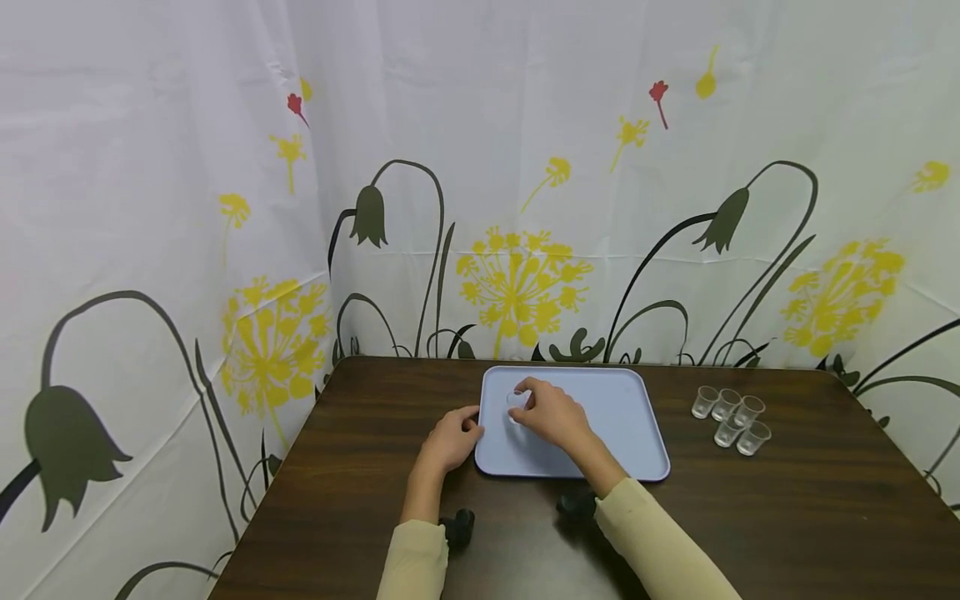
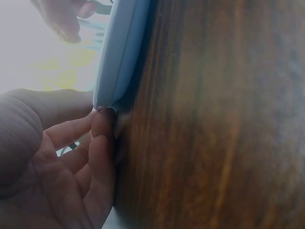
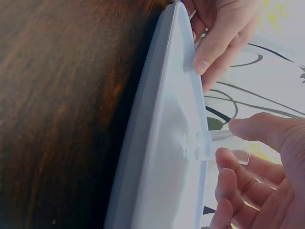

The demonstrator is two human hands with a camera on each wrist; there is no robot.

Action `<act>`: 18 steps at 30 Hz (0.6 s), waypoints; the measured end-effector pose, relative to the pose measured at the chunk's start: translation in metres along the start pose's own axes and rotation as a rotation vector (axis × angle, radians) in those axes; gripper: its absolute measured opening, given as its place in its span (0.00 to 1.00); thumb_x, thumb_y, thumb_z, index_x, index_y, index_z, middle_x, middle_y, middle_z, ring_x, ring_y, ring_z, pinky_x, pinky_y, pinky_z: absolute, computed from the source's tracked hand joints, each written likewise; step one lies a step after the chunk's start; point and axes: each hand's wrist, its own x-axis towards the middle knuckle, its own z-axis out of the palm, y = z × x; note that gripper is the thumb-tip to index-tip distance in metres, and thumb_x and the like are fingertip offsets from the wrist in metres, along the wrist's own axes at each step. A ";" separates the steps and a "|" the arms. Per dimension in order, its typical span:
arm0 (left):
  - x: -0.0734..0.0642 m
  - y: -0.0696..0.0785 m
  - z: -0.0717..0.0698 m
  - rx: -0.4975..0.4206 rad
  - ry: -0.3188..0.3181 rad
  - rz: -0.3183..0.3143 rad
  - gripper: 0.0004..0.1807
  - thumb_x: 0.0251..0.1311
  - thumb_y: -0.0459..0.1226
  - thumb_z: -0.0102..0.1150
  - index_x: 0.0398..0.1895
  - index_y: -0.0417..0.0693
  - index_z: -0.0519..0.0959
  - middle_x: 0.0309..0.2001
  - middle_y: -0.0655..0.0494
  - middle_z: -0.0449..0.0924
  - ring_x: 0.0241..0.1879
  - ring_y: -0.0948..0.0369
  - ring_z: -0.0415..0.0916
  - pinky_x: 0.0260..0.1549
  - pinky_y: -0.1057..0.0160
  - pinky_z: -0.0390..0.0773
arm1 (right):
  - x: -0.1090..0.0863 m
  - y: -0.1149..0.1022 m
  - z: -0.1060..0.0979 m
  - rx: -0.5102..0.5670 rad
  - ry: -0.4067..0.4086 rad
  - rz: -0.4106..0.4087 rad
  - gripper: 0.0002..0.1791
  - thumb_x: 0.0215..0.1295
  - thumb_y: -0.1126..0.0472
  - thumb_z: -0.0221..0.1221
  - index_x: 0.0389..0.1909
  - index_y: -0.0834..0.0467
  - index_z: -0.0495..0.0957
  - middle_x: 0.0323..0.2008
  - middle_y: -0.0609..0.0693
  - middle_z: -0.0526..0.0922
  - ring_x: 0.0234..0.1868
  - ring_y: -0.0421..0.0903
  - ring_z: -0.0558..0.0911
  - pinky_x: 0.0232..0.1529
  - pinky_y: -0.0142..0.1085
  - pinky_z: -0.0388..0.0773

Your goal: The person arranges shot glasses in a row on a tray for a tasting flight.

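A light blue rectangular tray lies on the dark wooden table. My left hand pinches its left edge, the thumb over the rim and fingertips against the underside in the left wrist view. Over the tray's left part, my right hand holds a small clear shot glass between thumb and fingers. In the right wrist view this glass stands upright, its base at the tray surface. From the head, the right fingers partly cover it.
Several more clear shot glasses stand in a close cluster on the table, right of the tray. A white curtain with printed flowers hangs behind the table's far edge. Dark wrist devices sit at both sleeves.
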 end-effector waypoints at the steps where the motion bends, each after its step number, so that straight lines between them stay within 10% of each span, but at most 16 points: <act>1: 0.000 0.000 0.000 0.001 0.001 -0.002 0.27 0.74 0.39 0.59 0.74 0.42 0.77 0.42 0.53 0.78 0.35 0.56 0.72 0.35 0.58 0.67 | -0.001 0.001 0.000 0.004 -0.004 -0.001 0.23 0.67 0.47 0.72 0.60 0.47 0.84 0.33 0.40 0.88 0.32 0.40 0.83 0.33 0.43 0.76; 18: -0.001 0.002 -0.001 -0.017 -0.006 -0.011 0.28 0.75 0.38 0.58 0.75 0.41 0.75 0.43 0.52 0.78 0.35 0.56 0.71 0.34 0.59 0.67 | -0.036 0.035 -0.040 -0.004 0.066 -0.009 0.25 0.68 0.48 0.71 0.64 0.49 0.82 0.34 0.42 0.87 0.31 0.41 0.81 0.32 0.41 0.73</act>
